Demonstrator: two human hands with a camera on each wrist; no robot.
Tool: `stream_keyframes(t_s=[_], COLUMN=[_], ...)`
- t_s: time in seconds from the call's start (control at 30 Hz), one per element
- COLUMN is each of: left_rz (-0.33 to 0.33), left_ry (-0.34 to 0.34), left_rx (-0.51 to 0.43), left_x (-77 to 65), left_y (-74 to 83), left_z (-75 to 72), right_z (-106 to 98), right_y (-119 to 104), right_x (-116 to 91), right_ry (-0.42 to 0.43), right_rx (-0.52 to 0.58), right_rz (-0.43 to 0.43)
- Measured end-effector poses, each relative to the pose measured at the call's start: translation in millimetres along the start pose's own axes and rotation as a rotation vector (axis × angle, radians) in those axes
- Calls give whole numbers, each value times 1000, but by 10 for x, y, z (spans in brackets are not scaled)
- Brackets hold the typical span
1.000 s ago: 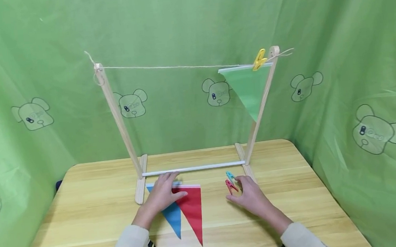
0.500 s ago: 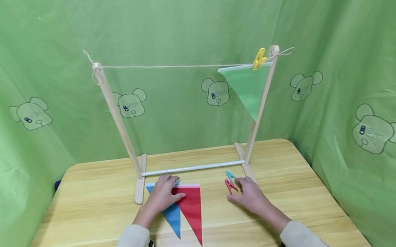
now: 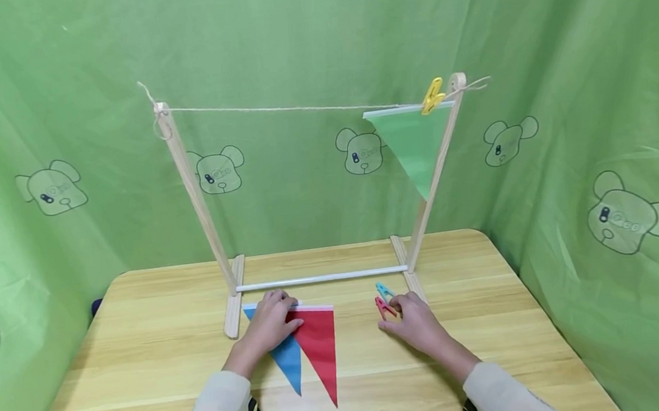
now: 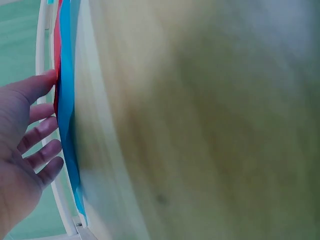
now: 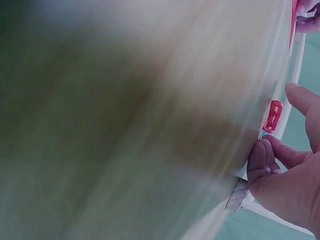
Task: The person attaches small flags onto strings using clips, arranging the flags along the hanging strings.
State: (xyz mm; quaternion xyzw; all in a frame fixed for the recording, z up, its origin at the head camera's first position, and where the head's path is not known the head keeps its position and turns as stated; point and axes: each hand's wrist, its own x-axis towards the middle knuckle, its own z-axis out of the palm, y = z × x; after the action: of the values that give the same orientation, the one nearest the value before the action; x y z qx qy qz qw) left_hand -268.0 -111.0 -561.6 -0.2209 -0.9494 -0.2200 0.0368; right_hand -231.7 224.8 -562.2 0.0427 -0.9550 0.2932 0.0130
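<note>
My left hand [image 3: 269, 322] rests over the upper parts of a red triangular flag [image 3: 322, 345] and a blue triangular flag [image 3: 288, 363]. The red one partly overlaps the blue. In the left wrist view its thumb and fingertips touch the flags, fingers relaxed. At the right, my right hand [image 3: 417, 325] reaches beside a red clothespin [image 5: 273, 116] and a light-blue clothespin [image 3: 384, 291] on the table. Its thumb stands apart from the index finger, with the red clothespin near the gap; the other fingers bend against the tabletop. The light-blue clothespin is mostly hidden in the right wrist view.
A wooden stand with a left post [image 3: 194, 192], a right post [image 3: 443, 148] and a white crossbar [image 3: 321, 278] holds a string [image 3: 272, 109]. A green flag [image 3: 413, 144] hangs at its right end under a yellow clothespin [image 3: 433, 96]. Green curtains [image 3: 305, 201] surround the table [image 3: 141, 356].
My left thumb has drawn in slightly toward the fingers. My right thumb has shifted slightly upward near the red clothespin. Flags and clothespins lie as before.
</note>
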Motion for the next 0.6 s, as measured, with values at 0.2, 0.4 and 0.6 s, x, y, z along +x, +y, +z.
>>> stream_keyframes(t_s=[0.2, 0.4, 0.6], left_rz=[1, -22, -64], left_ry=[18, 0, -40], left_rx=[-7, -35, -77], left_x=[17, 42, 64], left_y=[13, 14, 10], left_z=[-6, -14, -24], right_z=[-12, -7, 4], right_y=[-5, 3, 19], right_x=[19, 6, 6], right_ry=[23, 18, 16], right_rx=[-6, -9, -6], right_rz=[-14, -14, -23])
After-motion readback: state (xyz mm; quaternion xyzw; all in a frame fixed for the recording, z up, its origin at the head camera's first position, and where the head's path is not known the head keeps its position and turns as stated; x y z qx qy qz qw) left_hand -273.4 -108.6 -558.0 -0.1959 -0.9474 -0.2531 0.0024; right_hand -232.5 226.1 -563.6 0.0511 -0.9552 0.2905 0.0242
